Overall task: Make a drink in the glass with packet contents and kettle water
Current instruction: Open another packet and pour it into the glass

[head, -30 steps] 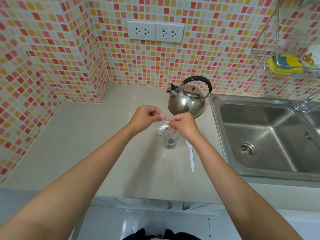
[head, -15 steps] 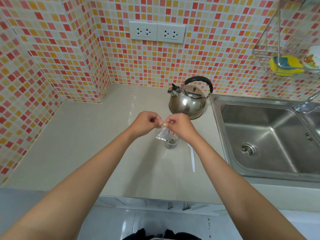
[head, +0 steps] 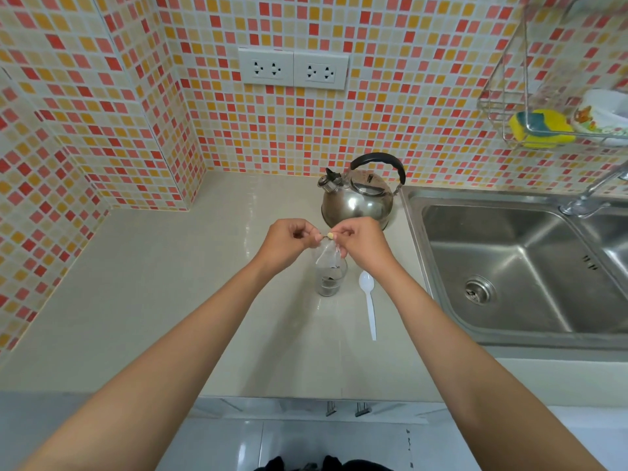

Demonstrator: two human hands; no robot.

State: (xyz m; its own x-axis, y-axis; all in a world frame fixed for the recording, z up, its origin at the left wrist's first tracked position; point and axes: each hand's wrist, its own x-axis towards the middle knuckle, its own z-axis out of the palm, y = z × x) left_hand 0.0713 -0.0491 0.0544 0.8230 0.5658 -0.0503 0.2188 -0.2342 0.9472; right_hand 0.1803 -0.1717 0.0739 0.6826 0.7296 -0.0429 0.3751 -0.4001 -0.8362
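Mosaic tiles in red, orange and cream back a pale desk point(head: 142, 300), where both hands meet above the glass. A small clear packet point(head: 327, 254) hangs between them, its top edge pinched by the left hand point(head: 289, 241) on one side and the right hand point(head: 362, 244) on the other, fingers of both closed tight on the plastic. The packet's lower end dips into the mouth of the glass point(head: 329, 279), which stands upright on the desk directly under the hands and has something dark at its bottom. Just to the right of the glass lies a white plastic spoon point(head: 369, 300), bowl end away from the person, apart from the glass. Behind the hands stands a steel kettle point(head: 356, 198) with a black handle, close to the edge of the steel sink point(head: 509, 260). Two white sockets point(head: 294, 69) sit on the wall above.
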